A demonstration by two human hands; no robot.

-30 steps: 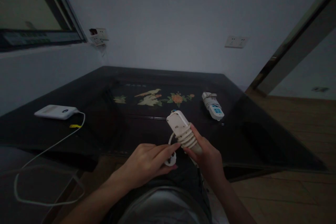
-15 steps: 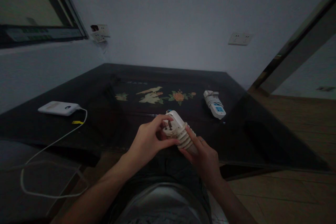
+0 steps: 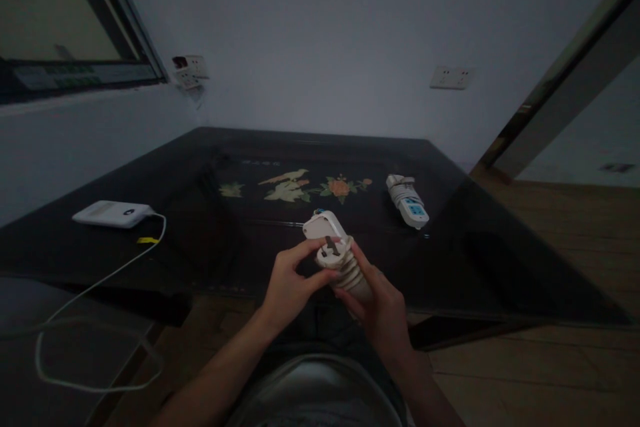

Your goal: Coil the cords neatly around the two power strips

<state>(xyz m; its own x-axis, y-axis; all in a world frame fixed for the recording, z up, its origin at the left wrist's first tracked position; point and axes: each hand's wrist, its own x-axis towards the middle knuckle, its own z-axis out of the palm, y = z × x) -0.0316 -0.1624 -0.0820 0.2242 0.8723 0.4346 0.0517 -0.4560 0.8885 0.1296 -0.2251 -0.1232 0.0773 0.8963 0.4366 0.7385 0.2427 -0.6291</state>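
The painted design (image 3: pixel 289 191) of a bird and flowers lies on the dark surface (image 3: pixel 260 253). On the person's side of it, both hands hold a white power strip (image 3: pixel 316 227), tilted, its far end pointing toward the design. A pale cord (image 3: pixel 354 275) is wound around the strip in several coils. The right hand (image 3: pixel 381 299) grasps the coiled part, fingers closed around it. The left hand (image 3: pixel 296 278) pinches a round white plug (image 3: pixel 333 253) between thumb and fingertip, its dark prongs facing up, against the strip.

To the right of the painted design rests a 2nd strip (image 3: pixel 407 201) with blue socket faces and its own wrapped cord. To the left of the design lies a white power bank (image 3: pixel 111 214); a white cable (image 3: pixel 103 283) with a yellow tag (image 3: pixel 147 240) runs from it over the surface's edge. Beyond the design, 1 socket plate (image 3: pixel 451 78) sits on the wall to the right.
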